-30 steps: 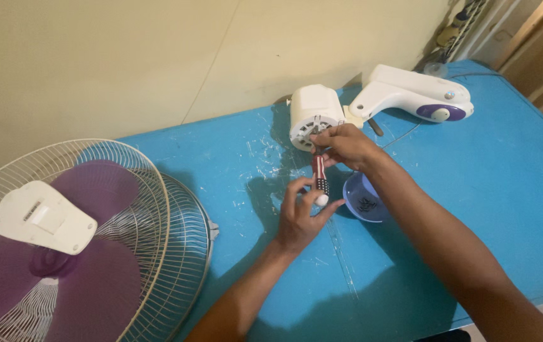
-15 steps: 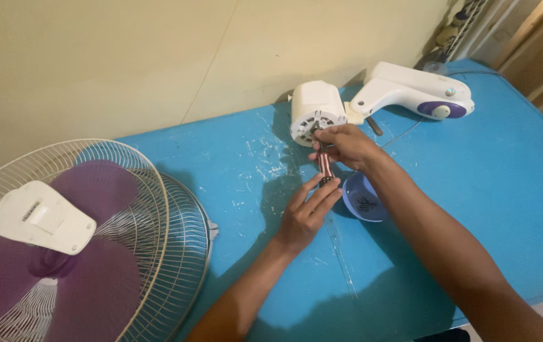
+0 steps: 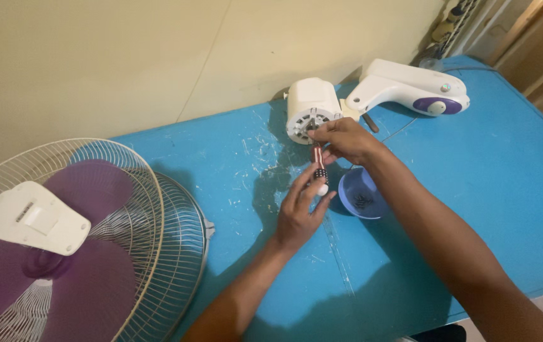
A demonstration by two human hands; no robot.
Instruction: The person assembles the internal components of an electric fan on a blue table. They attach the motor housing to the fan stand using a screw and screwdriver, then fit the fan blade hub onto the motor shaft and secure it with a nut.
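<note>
We are driving a screwdriver (image 3: 319, 170) into the motor (image 3: 310, 111) lying by the table's (image 3: 461, 190) back edge, our right hand (image 3: 341, 138) pinching the shaft near the tip and our left hand (image 3: 302, 209) curling around the handle, beside a bowl (image 3: 359, 195) of screws.

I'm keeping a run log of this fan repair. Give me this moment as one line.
left hand: on screwdriver handle | right hand: steadies shaft at motor | bowl: holds screws
</note>
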